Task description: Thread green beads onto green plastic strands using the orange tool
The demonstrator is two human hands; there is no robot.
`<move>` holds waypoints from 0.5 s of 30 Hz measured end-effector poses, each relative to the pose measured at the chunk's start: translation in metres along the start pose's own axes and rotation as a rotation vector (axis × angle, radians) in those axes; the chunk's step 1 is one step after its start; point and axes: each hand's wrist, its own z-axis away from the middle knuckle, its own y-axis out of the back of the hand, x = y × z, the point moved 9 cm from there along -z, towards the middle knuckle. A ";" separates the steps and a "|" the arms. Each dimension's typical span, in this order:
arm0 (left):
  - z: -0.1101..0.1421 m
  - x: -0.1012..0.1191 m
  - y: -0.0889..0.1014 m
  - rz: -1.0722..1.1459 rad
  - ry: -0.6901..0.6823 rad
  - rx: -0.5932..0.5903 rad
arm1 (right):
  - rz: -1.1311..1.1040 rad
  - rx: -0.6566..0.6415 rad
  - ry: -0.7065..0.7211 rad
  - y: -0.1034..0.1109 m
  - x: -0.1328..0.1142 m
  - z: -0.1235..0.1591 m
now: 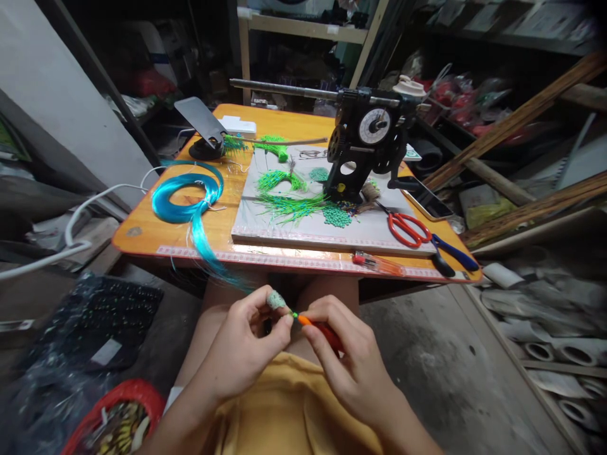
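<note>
Over my lap, my left hand (258, 338) pinches a tiny green piece (294, 315) between thumb and forefinger. A pale green speckled wrap (275, 300) covers one fingertip of that hand. My right hand (341, 344) closes around a slim orange-and-red tool (305, 320), whose orange end meets the green piece; its exact kind is unclear, and my fingers hide much of it. Beyond my hands, bundles of green strands (296, 205) and turquoise beads (337, 216) lie on a white board (279, 235). A coil of shiny blue filament (164, 196) rests left of the board, its tail hanging over the table edge.
A black hand-cranked machine (351, 151) stands on the board. Red-handled scissors (410, 229), blue pliers (455, 253), a lighter (374, 262) and a phone (429, 201) lie at the right of the orange table (137, 221). A red basin (147, 395) sits at lower left.
</note>
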 end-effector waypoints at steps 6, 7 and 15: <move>0.001 0.002 -0.002 0.041 -0.004 -0.019 | -0.099 -0.021 -0.124 0.000 0.017 0.010; 0.003 0.005 -0.001 0.035 -0.026 -0.010 | -0.122 0.005 -0.149 0.002 0.020 0.012; 0.009 0.002 0.007 0.010 -0.054 0.049 | 0.095 -0.021 0.065 0.006 -0.001 0.010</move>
